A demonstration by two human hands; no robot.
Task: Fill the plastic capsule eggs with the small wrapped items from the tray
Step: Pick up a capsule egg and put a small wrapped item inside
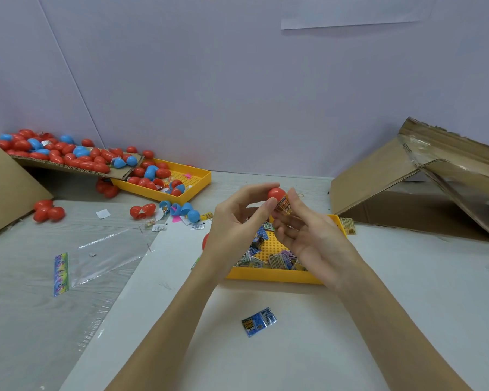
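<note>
Holding both hands raised above the near yellow tray [274, 277], clear of its rims; bare white table [407, 277] to the right, cardboard box [393, 187] beyond; two yellow trays, one stray blue packet [259, 321] in front; left hand [235, 224] pinches a red capsule egg [275, 193] at its fingertips; right hand [308, 235] grips an orange wrapped item [283, 206] touching that egg's underside.

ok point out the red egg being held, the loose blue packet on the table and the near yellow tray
red plastic capsule egg [275, 193], head view, rounded top
loose blue wrapped packet [259, 321], head view, middle
near yellow plastic tray [274, 276], head view, front wall
</note>
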